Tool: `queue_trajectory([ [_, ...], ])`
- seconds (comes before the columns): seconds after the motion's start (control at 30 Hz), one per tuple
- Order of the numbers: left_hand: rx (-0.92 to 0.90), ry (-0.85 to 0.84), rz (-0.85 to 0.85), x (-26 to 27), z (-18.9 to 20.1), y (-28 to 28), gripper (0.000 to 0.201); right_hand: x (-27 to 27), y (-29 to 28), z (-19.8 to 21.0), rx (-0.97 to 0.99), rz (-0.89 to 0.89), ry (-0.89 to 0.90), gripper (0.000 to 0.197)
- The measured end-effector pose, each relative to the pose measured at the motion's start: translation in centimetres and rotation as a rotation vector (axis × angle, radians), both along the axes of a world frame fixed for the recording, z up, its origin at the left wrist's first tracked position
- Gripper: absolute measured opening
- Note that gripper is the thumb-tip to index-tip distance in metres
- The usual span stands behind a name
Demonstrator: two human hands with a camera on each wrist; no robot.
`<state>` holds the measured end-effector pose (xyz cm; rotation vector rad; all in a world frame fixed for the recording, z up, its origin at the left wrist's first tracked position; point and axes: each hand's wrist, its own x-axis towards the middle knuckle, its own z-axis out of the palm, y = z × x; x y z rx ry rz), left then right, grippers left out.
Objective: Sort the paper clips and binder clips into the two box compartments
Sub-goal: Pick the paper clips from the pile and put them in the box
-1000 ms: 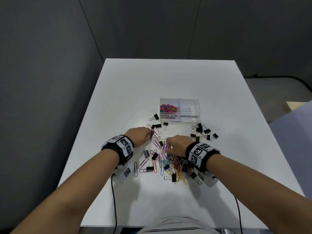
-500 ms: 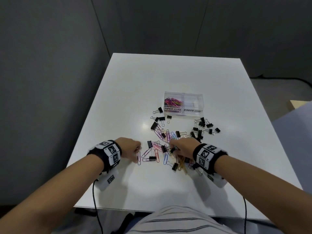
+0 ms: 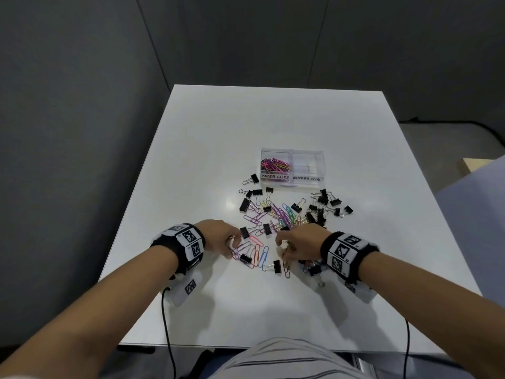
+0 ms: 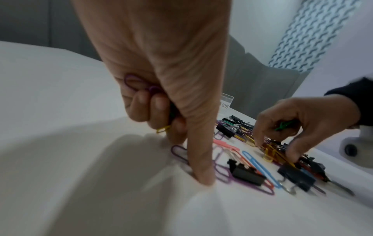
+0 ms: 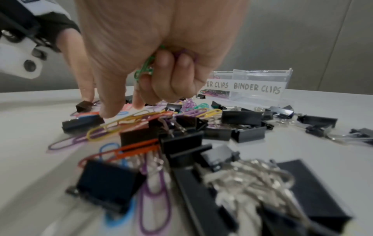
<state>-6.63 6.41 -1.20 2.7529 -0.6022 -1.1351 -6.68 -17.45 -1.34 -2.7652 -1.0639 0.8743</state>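
A clear two-compartment box (image 3: 292,181) stands mid-table; its left side, labelled PAPER CLIPS, holds coloured paper clips (image 3: 274,165), and the BINDER CLIPS side (image 5: 257,88) looks bare. Loose coloured paper clips (image 3: 276,214) and black binder clips (image 3: 321,206) are scattered in front of it. My left hand (image 3: 218,236) is at the pile's left edge, its curled fingers holding purple and yellow paper clips (image 4: 139,84) while the thumb (image 4: 201,159) presses down on a purple clip. My right hand (image 3: 297,242) is over the pile's near right, gripping green paper clips (image 5: 144,71) and touching a yellow one (image 5: 129,121).
The white table (image 3: 246,127) is bare behind and beside the box, with grey walls behind. Its near edge (image 3: 273,347) lies just in front of my torso. Cables hang from both wrist cameras. A pale object (image 3: 481,170) sits off the table's right side.
My left hand has drawn back from the pile's far left to its near left edge. My right hand has stayed over the near right, picking at clips. The camera view has shifted.
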Motion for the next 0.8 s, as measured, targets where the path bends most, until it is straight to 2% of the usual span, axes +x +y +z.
queue_trajectory([
  [0.07, 0.014, -0.009, -0.006, 0.6, 0.1, -0.4, 0.013, 0.1, -0.3, -0.3, -0.028, -0.005, 0.0, 0.034],
  [0.23, 0.05, -0.036, -0.04, 2.0, 0.3, -1.9, 0.021, 1.5, -0.4, -0.3, 0.036, -0.121, -0.074, 0.019],
  [0.33, 0.009, -0.046, -0.023, 2.9, 0.8, -2.8, 0.023, 2.5, -0.4, -0.1, 0.046, -0.173, -0.094, 0.027],
  [0.4, -0.038, -0.055, 0.004, 3.3, 1.2, -3.1, 0.032, 2.8, -0.8, 0.4, 0.04, -0.165, -0.096, 0.034],
  [0.57, -0.081, -0.153, 0.01, 4.2, 1.8, -3.4, 0.032, 3.1, -1.3, 1.3, -0.033, -0.126, -0.086, 0.037],
  [0.67, -0.118, -0.185, 0.049, 4.7, 1.6, -3.9, 0.033, 3.0, -0.3, 0.5, -0.095, -0.047, -0.126, 0.032],
  [0.8, -0.148, -0.15, 0.104, 5.3, 1.9, -4.9, 0.023, 3.2, 0.5, -0.1, -0.085, -0.005, -0.186, 0.018],
])
